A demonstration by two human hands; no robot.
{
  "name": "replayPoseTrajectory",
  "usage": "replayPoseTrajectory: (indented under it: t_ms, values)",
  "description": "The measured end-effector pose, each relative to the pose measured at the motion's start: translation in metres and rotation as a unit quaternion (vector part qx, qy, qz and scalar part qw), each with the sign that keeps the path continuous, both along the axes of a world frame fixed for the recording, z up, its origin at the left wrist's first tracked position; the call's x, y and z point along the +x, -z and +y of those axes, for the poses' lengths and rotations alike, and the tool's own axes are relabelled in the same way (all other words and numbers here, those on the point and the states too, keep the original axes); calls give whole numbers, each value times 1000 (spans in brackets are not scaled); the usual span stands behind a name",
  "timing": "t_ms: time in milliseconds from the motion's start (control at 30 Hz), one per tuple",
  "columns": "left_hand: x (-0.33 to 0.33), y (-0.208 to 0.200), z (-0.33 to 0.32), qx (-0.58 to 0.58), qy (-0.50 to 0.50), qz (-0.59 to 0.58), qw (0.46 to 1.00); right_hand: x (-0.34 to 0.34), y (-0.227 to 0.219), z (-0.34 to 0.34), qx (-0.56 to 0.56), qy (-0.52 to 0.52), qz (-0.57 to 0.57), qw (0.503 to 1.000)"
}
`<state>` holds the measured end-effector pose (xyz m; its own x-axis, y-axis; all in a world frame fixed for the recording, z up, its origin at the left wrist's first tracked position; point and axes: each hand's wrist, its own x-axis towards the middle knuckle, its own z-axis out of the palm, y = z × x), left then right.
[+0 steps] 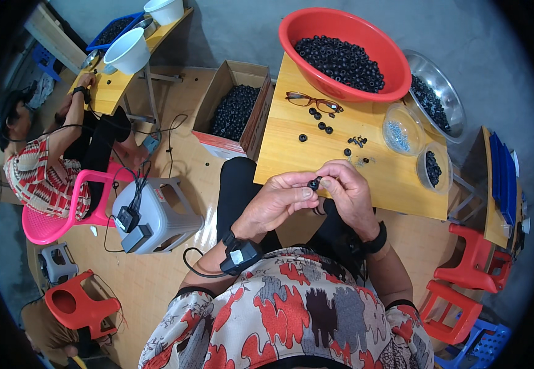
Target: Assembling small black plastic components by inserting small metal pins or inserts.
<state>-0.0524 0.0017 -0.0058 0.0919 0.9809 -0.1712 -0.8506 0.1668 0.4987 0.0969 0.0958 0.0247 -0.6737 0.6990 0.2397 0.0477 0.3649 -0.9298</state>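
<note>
My left hand and my right hand meet at the near edge of the yellow wooden table. Between their fingertips they pinch a small black round part; its exact kind is too small to make out. Just beyond my fingers lie a black ring-shaped part and several tiny dark pieces. Farther off are several loose black rings and a pair of brown-framed glasses. To the right stand a clear tub of bluish bits and a clear tub of black pieces.
A red basin of black rings stands at the table's far side, beside a steel bowl. A cardboard box of black parts sits left. Another person works at a second table. Stools stand around; cables cross the floor.
</note>
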Motion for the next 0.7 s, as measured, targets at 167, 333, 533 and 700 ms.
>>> replayPoseTrajectory:
  t_ms: [167, 333, 533, 700]
  values:
    - [3, 4, 0, 7, -26, 43, 999, 0, -2, 1, -16, 0, 5, 1000]
    - [4, -3, 0, 7, -34, 96, 995, 0, -7, 3, 30, 3, 2, 1000]
    - [4, -2, 1, 15, -18, 110, 994, 0, -9, 4, 78, -14, -14, 997]
    - [6, -7, 1, 9, -21, 119, 993, 1, -14, 8, 133, -40, -44, 989]
